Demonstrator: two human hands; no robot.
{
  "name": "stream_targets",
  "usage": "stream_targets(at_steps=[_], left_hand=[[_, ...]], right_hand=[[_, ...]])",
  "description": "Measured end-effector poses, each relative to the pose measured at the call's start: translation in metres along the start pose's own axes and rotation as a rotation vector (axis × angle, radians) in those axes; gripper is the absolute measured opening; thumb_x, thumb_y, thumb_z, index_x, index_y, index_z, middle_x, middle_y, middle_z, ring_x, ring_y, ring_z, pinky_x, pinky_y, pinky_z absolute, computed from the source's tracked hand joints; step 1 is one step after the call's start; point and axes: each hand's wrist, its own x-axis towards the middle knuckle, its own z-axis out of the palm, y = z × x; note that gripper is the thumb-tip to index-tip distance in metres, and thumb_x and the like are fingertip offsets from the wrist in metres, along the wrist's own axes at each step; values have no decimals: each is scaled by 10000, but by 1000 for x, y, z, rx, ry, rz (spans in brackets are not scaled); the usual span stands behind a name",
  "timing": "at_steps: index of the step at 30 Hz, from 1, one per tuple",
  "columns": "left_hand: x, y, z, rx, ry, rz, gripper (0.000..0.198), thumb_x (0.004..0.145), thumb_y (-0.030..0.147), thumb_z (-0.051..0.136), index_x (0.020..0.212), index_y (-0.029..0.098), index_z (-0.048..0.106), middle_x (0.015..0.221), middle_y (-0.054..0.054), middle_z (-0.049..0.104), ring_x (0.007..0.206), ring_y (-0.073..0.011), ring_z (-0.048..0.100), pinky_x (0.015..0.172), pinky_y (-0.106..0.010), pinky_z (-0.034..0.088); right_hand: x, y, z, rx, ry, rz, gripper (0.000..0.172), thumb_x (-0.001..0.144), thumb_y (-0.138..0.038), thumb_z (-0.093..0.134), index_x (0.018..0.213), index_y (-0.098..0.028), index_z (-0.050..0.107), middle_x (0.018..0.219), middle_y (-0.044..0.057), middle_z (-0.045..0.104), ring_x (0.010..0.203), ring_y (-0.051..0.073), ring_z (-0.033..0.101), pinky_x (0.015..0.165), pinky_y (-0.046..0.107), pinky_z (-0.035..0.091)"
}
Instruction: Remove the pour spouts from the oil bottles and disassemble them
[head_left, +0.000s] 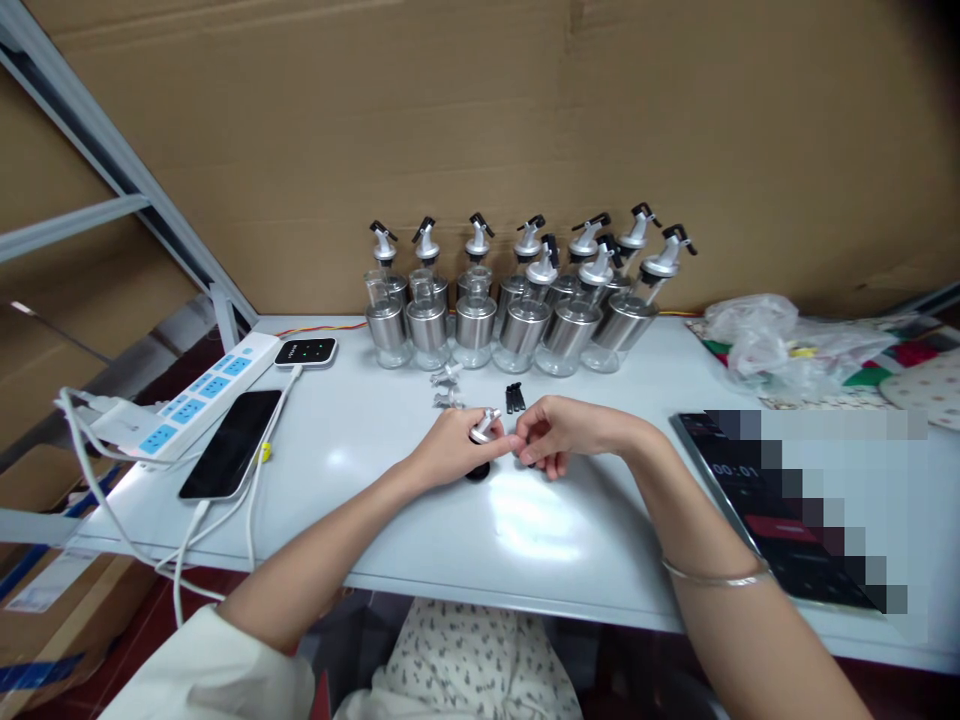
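My left hand (450,448) holds a small silver pourer spout (484,427) between thumb and fingers, just above the white table (420,520). My right hand (559,435) meets it fingertip to fingertip, pinching something too small to make out. A black round piece (478,472) lies on the table under my left hand. Two loose silver spouts (447,385) and a few small black parts (514,397) lie just beyond my hands.
Several glass-and-steel dispenser bottles (525,320) with spouts stand in rows at the back against cardboard. A phone (232,442), a power strip (202,390) and a small black device (305,352) lie at left. A tablet (780,520) and plastic bags (780,340) sit at right.
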Motion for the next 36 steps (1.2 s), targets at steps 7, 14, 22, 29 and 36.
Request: stream_targets(at_steps=[7, 14, 22, 29, 36], left_hand=[[2, -4, 0, -59, 62, 8, 299, 770, 447, 595, 734, 151, 584, 625, 30, 568, 574, -95, 484, 568, -201, 368], [3, -5, 2, -117, 101, -12, 289, 782, 443, 581, 743, 159, 551, 581, 40, 552, 557, -98, 489, 568, -205, 370], [3, -5, 3, -91, 90, 24, 289, 775, 434, 585, 717, 153, 551, 600, 43, 516, 570, -94, 444, 556, -205, 328], [3, -6, 3, -84, 70, 47, 248, 775, 389, 588, 708, 152, 562, 605, 42, 524, 571, -90, 438, 553, -202, 317], [3, -5, 2, -90, 70, 42, 266, 768, 411, 600, 710, 154, 562, 603, 51, 505, 565, -86, 429, 557, -205, 321]], right_hand=[[-5, 2, -9, -172, 92, -43, 337, 582, -408, 742, 767, -149, 631, 543, -43, 550, 467, 75, 477, 479, 219, 406], [0, -13, 5, -391, 274, -304, 214, 692, -347, 612, 727, -141, 661, 599, -29, 510, 581, 94, 400, 557, 230, 315], [9, -11, 16, -470, 322, -384, 82, 657, -193, 480, 588, -158, 510, 631, -26, 442, 583, 94, 359, 551, 233, 282], [10, -8, 15, -443, 257, -389, 51, 633, -195, 501, 595, -163, 489, 669, -11, 465, 608, 102, 384, 560, 235, 297], [4, -11, 14, -421, 315, -300, 30, 610, -165, 486, 625, -166, 511, 581, -29, 490, 566, 99, 408, 534, 227, 316]])
